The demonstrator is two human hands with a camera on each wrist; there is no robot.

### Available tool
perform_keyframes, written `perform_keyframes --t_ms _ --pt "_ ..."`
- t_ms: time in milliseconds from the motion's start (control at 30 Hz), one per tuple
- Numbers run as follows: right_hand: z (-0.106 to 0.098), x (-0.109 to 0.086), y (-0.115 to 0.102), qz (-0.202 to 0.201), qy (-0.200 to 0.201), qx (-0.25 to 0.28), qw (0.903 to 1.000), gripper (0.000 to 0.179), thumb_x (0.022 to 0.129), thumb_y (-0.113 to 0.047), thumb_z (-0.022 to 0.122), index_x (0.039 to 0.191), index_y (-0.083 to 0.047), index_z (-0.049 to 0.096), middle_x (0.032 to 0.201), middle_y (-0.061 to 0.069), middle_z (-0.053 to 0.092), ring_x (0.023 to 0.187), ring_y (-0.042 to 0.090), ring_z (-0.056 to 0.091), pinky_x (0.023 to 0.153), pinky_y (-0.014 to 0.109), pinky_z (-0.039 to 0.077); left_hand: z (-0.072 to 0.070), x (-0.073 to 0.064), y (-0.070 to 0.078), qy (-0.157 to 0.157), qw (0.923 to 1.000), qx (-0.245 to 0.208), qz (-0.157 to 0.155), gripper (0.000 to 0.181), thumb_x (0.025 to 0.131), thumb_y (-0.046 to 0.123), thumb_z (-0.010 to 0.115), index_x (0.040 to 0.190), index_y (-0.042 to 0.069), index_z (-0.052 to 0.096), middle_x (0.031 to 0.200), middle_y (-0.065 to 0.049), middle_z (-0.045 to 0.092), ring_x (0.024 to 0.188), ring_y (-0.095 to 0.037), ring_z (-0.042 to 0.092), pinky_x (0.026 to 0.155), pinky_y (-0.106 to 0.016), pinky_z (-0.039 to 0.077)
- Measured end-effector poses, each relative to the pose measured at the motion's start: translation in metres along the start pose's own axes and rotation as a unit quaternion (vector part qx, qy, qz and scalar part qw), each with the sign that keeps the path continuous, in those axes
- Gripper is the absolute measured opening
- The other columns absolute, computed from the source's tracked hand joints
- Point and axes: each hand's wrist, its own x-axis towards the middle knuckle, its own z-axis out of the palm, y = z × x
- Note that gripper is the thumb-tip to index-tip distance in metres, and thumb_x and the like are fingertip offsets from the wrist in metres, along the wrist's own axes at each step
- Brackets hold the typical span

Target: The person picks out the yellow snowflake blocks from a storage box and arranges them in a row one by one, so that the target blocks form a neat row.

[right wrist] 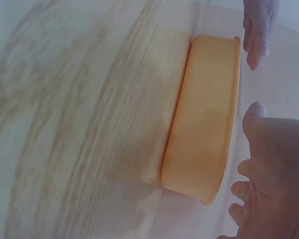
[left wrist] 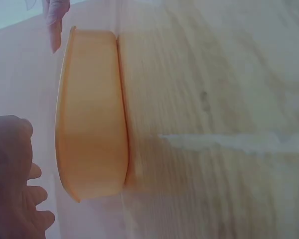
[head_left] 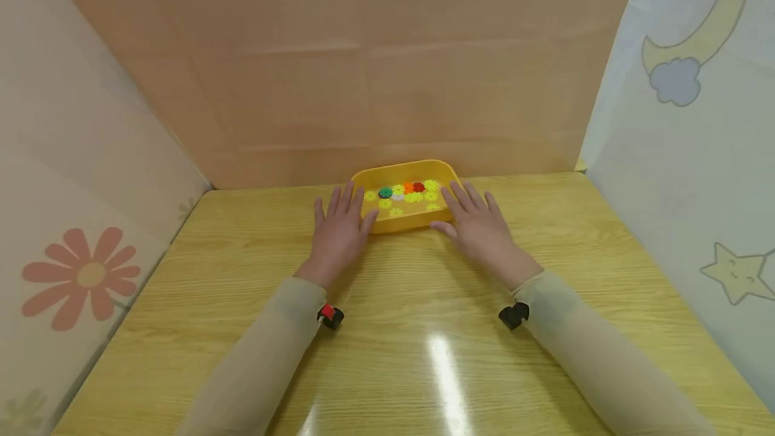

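Tan backdrop (head_left: 387, 73) across the back; L wall (head_left: 91, 120) w/ flower print, R wall (head_left: 666, 173) w/ moon & star. Wood desk (head_left: 387, 301) between. Yel. tray (head_left: 406, 223) sits at its far edge, right by the backdrop. Both hands, L hand (head_left: 340, 233) & R hand (head_left: 481, 229), at tray's ends, fingers straight & spread, blocking its near corners; can't tell re: contact. Blk wrist gadgets (head_left: 514, 315) on cuffs. Small flower pcs (head_left: 412, 198) in tray, mostly yel.

No readable text or numbers.
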Motion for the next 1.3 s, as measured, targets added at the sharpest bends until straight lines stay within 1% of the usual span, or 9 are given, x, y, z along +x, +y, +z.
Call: perform_keyframes --t_ms 133,333,533,633,767,867,1067,1167,1300 --pt "0.0 0.005 0.004 0.0 0.001 -0.004 1.0 0.086 0.114 -0.059 0.049 0.177 -0.008 0.02 0.183 0.019 0.016 0.168 0.043 0.011 0.132 0.069 0.01 0.001 0.008 0.0 0.011 0.9995 -0.027 -0.009 0.076 0.118 0.06 0.028 0.178 0.014 0.022 0.184 -0.014 0.015 0.169 -0.039 0.011 0.132 -0.069 0.0" --pt "0.003 0.01 0.013 -0.001 -0.008 -0.006 0.9999 0.086 0.115 -0.058 0.047 0.178 -0.008 0.016 0.183 0.02 0.013 0.168 0.044 0.01 0.132 0.069 0.01 0.005 0.016 -0.005 0.011 0.9961 -0.082 -0.028 0.075 0.119 0.059 0.028 0.178 0.013 0.021 0.184 -0.013 0.012 0.169 -0.038 0.009 0.132 -0.067 -0.004" --pt "0.005 0.008 0.013 -0.001 -0.013 0.004 0.9999 0.086 0.115 -0.058 0.047 0.177 -0.007 0.017 0.183 0.021 0.014 0.168 0.043 0.011 0.132 0.069 0.012 0.013 0.02 -0.006 0.014 0.9924 -0.116 -0.038 0.074 0.119 0.056 0.032 0.177 0.011 0.023 0.184 -0.015 0.013 0.169 -0.04 0.012 0.133 -0.068 0.002" --pt "0.005 0.007 0.013 -0.002 -0.012 0.01 0.9999 0.086 0.115 -0.057 0.048 0.177 -0.006 0.018 0.182 0.022 0.015 0.168 0.044 0.011 0.132 0.07 0.013 0.014 0.021 -0.006 0.012 0.9899 -0.135 -0.042 0.073 0.12 0.054 0.032 0.178 0.011 0.021 0.184 -0.016 0.012 0.169 -0.038 0.01 0.133 -0.067 0.003" --pt "0.008 0.007 0.014 0.003 -0.023 0.02 0.9995 0.086 0.116 -0.056 0.048 0.177 -0.007 0.016 0.183 0.02 0.012 0.168 0.043 0.009 0.132 0.069 0.011 0.014 0.02 -0.004 0.011 0.9842 -0.17 -0.051 0.071 0.12 0.05 0.033 0.178 0.01 0.02 0.183 -0.019 0.013 0.17 -0.036 0.007 0.134 -0.065 0.004" --pt "0.011 0.006 0.015 0.005 -0.03 0.029 0.9991 0.086 0.116 -0.056 0.049 0.178 -0.007 0.015 0.183 0.02 0.011 0.168 0.042 0.008 0.132 0.068 0.01 0.013 0.021 -0.004 0.01 0.9825 -0.177 -0.057 0.07 0.121 0.049 0.031 0.178 0.011 0.019 0.183 -0.019 0.013 0.17 -0.035 0.008 0.134 -0.064 0.004" --pt "0.012 0.005 0.015 -0.002 -0.033 0.042 0.9986 0.085 0.116 -0.054 0.049 0.178 -0.007 0.014 0.183 0.021 0.011 0.168 0.042 0.007 0.132 0.068 0.012 0.017 0.024 -0.007 0.003 0.9836 -0.171 -0.059 0.072 0.12 0.052 0.027 0.178 0.01 0.016 0.183 -0.018 0.014 0.168 -0.038 0.014 0.134 -0.064 0.005" --pt "0.013 0.004 0.014 -0.009 -0.032 0.046 0.9984 0.084 0.116 -0.053 0.05 0.178 -0.008 0.015 0.183 0.022 0.013 0.168 0.043 0.008 0.132 0.068 0.014 0.018 0.024 -0.008 0.005 0.9824 -0.175 -0.064 0.071 0.12 0.05 0.029 0.178 0.01 0.018 0.183 -0.017 0.017 0.168 -0.039 0.016 0.134 -0.065 0.006" --pt "0.014 -0.001 0.011 -0.022 -0.026 0.052 0.9981 0.083 0.115 -0.052 0.053 0.177 -0.006 0.022 0.182 0.022 0.017 0.167 0.045 0.012 0.131 0.069 0.017 0.02 0.023 -0.011 0.005 0.981 -0.18 -0.072 0.07 0.12 0.047 0.034 0.178 0.009 0.02 0.183 -0.015 0.019 0.167 -0.04 0.018 0.132 -0.069 0.004"
